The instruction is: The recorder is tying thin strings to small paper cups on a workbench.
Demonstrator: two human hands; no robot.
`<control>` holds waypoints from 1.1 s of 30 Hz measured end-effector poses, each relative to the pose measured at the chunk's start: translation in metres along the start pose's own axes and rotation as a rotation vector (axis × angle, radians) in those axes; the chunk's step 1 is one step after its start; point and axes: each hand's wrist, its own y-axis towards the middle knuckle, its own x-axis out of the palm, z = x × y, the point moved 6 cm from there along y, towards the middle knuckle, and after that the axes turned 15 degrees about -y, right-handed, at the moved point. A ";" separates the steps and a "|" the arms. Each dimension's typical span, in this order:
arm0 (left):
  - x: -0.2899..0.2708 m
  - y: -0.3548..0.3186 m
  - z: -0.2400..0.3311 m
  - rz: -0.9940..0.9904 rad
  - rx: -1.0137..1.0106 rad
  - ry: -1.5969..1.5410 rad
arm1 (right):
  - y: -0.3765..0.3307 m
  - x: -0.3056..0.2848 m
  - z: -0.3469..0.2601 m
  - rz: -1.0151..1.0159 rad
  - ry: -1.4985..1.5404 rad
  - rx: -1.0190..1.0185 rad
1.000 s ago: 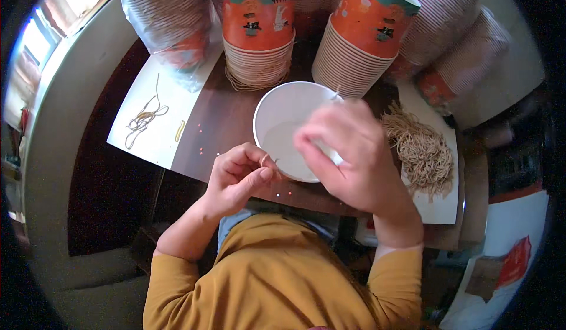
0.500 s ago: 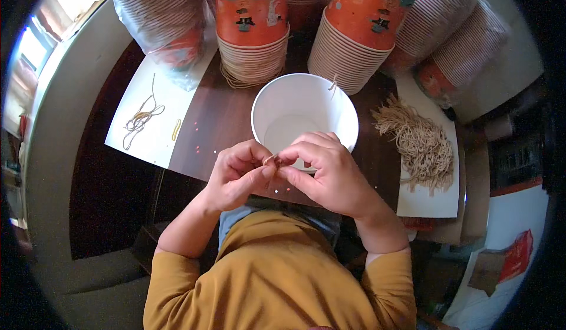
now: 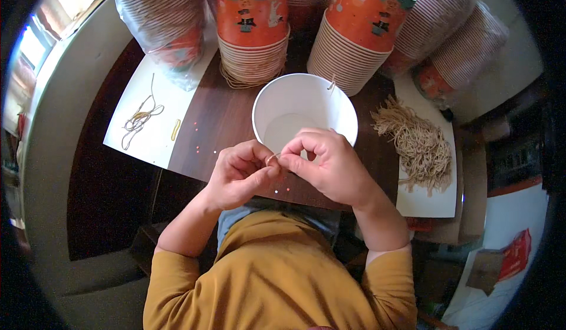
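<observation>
One left hand [image 3: 244, 173], thumb and forefinger nearly closed, grips a pale cord [image 3: 270, 158]; the right hand [image 3: 324, 162], fingertips pinched together, appears to hold the same cord. Whether it passes through the near rim, I cannot tell from here. The open white tub [image 3: 282, 103] stands on the counter [image 3: 227, 117] just beyond, a second cord [image 3: 332, 84] at its far rim. I'd judge the step as fine fingertip work on the cord; the next move calls for a steady pinch. Farther off, orange-and-green printed tubs [image 3: 252, 17] carry cartoon figures; I can make out no lettering.
</observation>
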 end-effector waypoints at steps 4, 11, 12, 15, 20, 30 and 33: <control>0.002 -0.005 0.002 0.115 -0.096 0.011 | -0.021 -0.007 -0.024 0.247 -0.473 -0.236; 0.030 -0.020 0.027 0.126 0.426 0.972 | -0.055 0.024 -0.040 0.434 -0.711 -0.245; 0.035 -0.024 0.030 0.146 0.529 1.111 | -0.059 0.029 -0.037 0.478 -0.660 -0.194; 0.042 -0.030 0.027 0.167 0.653 1.279 | -0.062 0.038 -0.031 0.549 -0.568 -0.133; 0.019 -0.036 0.013 0.359 0.533 0.950 | -0.056 0.043 -0.024 0.660 -0.563 -0.205; -0.019 -0.033 -0.042 0.619 0.092 -0.604 | -0.028 0.062 -0.003 0.621 -0.406 -0.129; -0.024 -0.035 -0.039 0.589 0.052 -0.657 | -0.017 0.061 0.001 0.550 -0.164 -0.075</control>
